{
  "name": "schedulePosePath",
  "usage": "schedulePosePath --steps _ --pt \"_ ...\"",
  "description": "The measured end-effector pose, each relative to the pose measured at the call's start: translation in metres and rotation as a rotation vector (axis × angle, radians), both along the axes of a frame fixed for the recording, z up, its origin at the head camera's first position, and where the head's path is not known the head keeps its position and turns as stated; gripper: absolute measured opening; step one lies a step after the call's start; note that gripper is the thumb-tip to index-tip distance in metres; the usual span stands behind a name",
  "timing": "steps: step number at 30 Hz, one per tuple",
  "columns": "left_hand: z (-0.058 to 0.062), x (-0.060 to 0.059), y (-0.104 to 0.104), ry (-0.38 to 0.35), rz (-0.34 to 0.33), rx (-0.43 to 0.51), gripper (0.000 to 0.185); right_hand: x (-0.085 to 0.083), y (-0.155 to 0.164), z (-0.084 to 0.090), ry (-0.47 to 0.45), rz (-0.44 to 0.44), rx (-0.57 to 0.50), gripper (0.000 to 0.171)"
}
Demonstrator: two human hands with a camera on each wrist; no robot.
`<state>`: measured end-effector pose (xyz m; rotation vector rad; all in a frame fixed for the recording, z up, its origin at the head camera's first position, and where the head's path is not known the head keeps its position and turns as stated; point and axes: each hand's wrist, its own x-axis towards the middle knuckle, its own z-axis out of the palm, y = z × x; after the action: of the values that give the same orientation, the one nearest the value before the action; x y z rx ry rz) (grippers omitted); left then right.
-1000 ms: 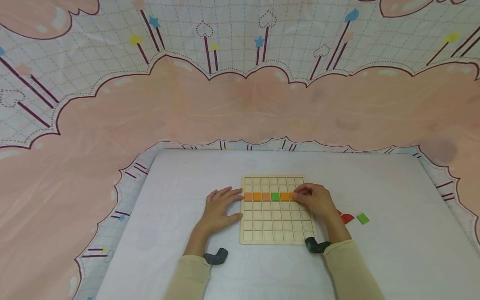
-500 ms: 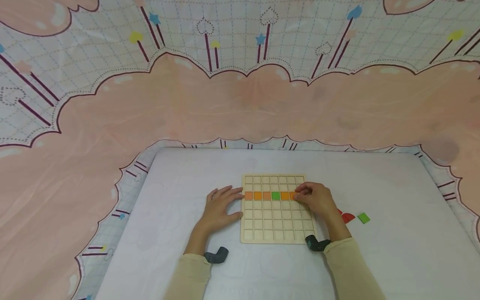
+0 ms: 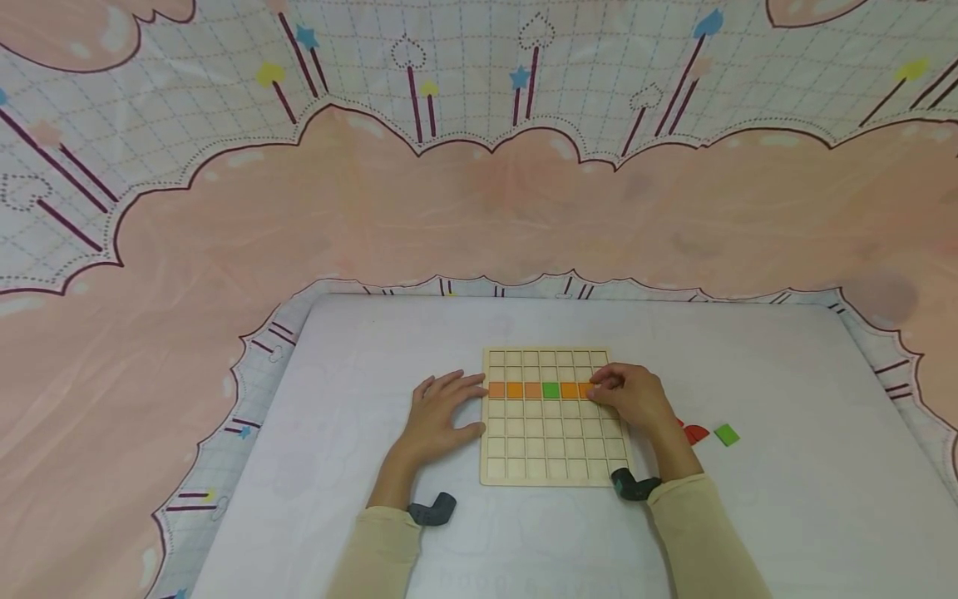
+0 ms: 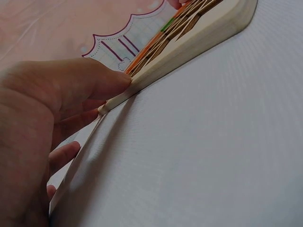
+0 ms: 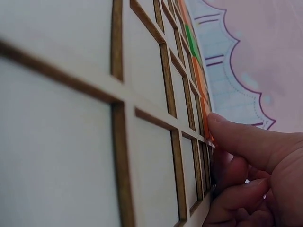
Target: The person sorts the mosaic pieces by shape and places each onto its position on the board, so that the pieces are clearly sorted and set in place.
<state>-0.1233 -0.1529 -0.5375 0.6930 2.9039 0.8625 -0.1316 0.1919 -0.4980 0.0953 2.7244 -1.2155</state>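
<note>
A wooden grid board (image 3: 555, 449) lies flat on the white table, with one row of square tiles across it: orange shades and a green tile (image 3: 550, 390). My left hand (image 3: 437, 423) lies at the board's left side, fingers spread; in the left wrist view its thumb (image 4: 111, 82) touches the board's edge. My right hand (image 3: 632, 397) is over the right part of the board. Its thumb and forefinger pinch the orange tile (image 3: 585, 390) at the row's right end, covering part of it. In the right wrist view the thumb (image 5: 232, 132) presses against that tile, other fingers curled.
Right of the board lie red rounded pieces (image 3: 695, 434), partly behind the right forearm, and a loose green square tile (image 3: 726, 435). Dark camera mounts (image 3: 432, 509) sit at both wrists. A patterned cloth (image 3: 524, 216) surrounds the table on the far side.
Both hands stay in the same places on the board and the tiles have not moved. Only the head view has shifted very slightly.
</note>
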Motion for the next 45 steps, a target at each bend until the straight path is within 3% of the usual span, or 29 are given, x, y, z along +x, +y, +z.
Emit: schedulePosePath --steps 11,23,34,45 --pt "-0.001 0.0 0.0 0.027 -0.004 0.015 0.052 0.001 0.0 0.001 -0.019 -0.009 0.0 0.024" --pt "0.0 0.0 0.0 0.006 -0.003 0.024 0.052 0.003 0.006 0.004 -0.068 -0.012 0.007 0.028" --pt "0.002 0.0 0.001 -0.012 0.0 0.021 0.052 0.011 0.036 0.016 -0.111 -0.024 0.045 0.031" --pt "0.001 0.001 0.001 0.001 0.006 0.014 0.052 0.026 0.091 0.023 -0.157 -0.028 0.095 0.045"
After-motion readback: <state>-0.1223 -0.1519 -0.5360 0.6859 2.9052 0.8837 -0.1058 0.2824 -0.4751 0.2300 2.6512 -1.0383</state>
